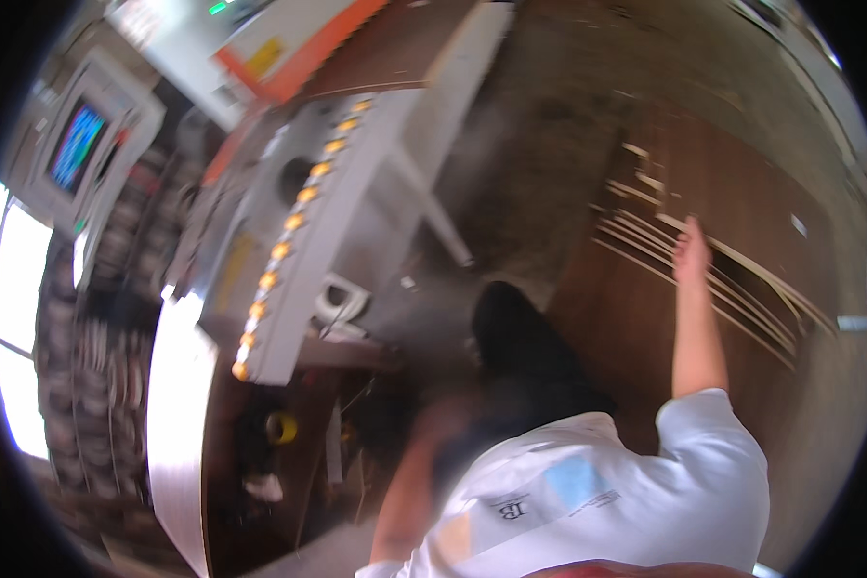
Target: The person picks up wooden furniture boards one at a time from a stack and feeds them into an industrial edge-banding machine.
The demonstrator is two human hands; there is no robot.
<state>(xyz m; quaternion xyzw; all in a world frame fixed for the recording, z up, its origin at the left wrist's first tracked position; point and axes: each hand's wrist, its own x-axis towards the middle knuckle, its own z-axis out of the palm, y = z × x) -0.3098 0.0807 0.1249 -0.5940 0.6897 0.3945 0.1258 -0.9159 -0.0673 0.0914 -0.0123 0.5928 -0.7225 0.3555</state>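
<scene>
Brown boards (751, 193) are flanking my right grip (691, 250); I cannot tell its openness or hold; leftward, floor (549, 125) is stretching toward a machine (361, 193).

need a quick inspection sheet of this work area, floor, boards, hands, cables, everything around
Surface: grey-brown floor, small pale scrap on it
Job's things: dark brown boards, layered out of line at the right, pale edges showing
Clutter: yellow ring-shaped roll among dark items, lower left
Hands: right hand at the boards' edges, contact unclear; left hand blurred beside the body, grip unclear
Cables: nothing seen for certain
Surroundings: grey machine table with a row of orange-yellow rollers; lit screen at the left
</scene>
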